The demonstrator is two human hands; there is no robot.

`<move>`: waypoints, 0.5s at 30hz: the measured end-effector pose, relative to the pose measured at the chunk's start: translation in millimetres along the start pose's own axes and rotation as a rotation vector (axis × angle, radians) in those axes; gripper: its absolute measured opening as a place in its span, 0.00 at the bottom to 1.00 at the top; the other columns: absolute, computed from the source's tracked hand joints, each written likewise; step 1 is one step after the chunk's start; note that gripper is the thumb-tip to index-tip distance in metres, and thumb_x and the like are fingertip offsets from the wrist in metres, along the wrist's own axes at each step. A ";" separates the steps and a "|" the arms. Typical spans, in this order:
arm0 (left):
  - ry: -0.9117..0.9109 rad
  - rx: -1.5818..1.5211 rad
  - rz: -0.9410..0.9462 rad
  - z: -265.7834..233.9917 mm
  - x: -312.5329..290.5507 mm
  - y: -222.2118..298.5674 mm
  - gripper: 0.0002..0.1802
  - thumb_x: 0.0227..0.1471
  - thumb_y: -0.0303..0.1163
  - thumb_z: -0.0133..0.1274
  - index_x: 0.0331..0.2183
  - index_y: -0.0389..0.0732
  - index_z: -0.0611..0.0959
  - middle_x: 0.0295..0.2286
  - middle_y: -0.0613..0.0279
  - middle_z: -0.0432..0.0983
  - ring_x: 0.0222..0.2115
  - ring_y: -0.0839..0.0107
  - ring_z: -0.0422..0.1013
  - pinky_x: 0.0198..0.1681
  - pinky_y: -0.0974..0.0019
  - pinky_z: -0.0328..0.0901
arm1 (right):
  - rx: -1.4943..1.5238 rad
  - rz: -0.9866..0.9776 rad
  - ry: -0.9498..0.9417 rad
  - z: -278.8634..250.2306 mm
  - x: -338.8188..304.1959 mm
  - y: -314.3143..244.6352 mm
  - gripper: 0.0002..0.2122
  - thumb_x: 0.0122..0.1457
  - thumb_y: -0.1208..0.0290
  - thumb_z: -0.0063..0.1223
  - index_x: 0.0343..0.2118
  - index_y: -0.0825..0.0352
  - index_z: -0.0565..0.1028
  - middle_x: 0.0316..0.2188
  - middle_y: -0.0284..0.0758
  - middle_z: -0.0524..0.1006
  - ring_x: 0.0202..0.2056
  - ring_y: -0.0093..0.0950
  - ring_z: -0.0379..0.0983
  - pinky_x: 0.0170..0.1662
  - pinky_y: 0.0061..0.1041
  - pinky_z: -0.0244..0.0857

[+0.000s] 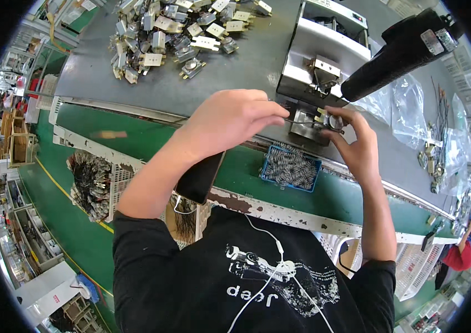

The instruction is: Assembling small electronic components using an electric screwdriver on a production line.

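My left hand (238,119) is closed, pinching a thin dark rod (301,121) between thumb and forefinger. The rod points right, toward a small metal assembly with brass-coloured tabs (332,121). My right hand (357,145) grips that assembly between thumb and fingers over a metal block fixture (306,129). Whether the rod's tip touches the assembly, I cannot tell. Close behind stands a silver bench machine (316,47) with a metal head (325,69) above the fixture. Just below my hands is a blue tray (316,176) of small metal springs (288,167).
A heap of small metal assemblies (174,33) covers the far left of the grey bench (96,77). A black cylindrical device (396,58) leans in from the right, beside clear plastic bags (407,111). A dark phone (199,178) lies near the front, left of the springs.
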State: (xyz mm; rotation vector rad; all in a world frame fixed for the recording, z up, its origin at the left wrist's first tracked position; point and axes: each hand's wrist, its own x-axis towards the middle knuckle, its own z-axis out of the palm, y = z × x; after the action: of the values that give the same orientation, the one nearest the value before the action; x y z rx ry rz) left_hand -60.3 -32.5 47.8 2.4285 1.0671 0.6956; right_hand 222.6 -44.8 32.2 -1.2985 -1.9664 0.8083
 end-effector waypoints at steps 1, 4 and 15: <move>-0.002 -0.005 0.001 0.3 -1.3 -3.7 0.11 0.54 0.34 0.57 0.40 0.46 0.85 0.28 0.62 0.77 0.29 0.59 0.74 0.32 0.59 0.68 | -0.126 -0.026 -0.015 -0.1 -1.1 1.7 0.20 0.49 0.82 0.64 0.48 0.66 0.77 0.47 0.37 0.80 0.46 0.33 0.76 0.52 0.30 0.67; -0.104 0.088 0.043 2.0 -1.4 -19.5 0.10 0.54 0.35 0.57 0.38 0.46 0.85 0.28 0.62 0.77 0.30 0.60 0.75 0.33 0.59 0.69 | -0.134 -0.108 -0.096 6.5 6.2 4.3 0.20 0.48 0.79 0.66 0.47 0.64 0.79 0.46 0.35 0.80 0.44 0.35 0.75 0.51 0.30 0.68; -0.165 0.053 0.058 35.4 17.1 -31.7 0.08 0.54 0.39 0.56 0.33 0.47 0.83 0.30 0.62 0.77 0.37 0.59 0.75 0.40 0.58 0.70 | -0.518 -0.287 -0.090 17.3 3.4 13.9 0.24 0.54 0.74 0.60 0.56 0.60 0.74 0.53 0.34 0.76 0.50 0.37 0.71 0.55 0.35 0.63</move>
State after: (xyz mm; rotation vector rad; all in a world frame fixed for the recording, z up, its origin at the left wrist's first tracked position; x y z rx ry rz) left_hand -47.5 -4.9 7.4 2.5202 0.9651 0.4799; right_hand 215.6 -39.6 11.5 -1.2198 -2.4655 0.2240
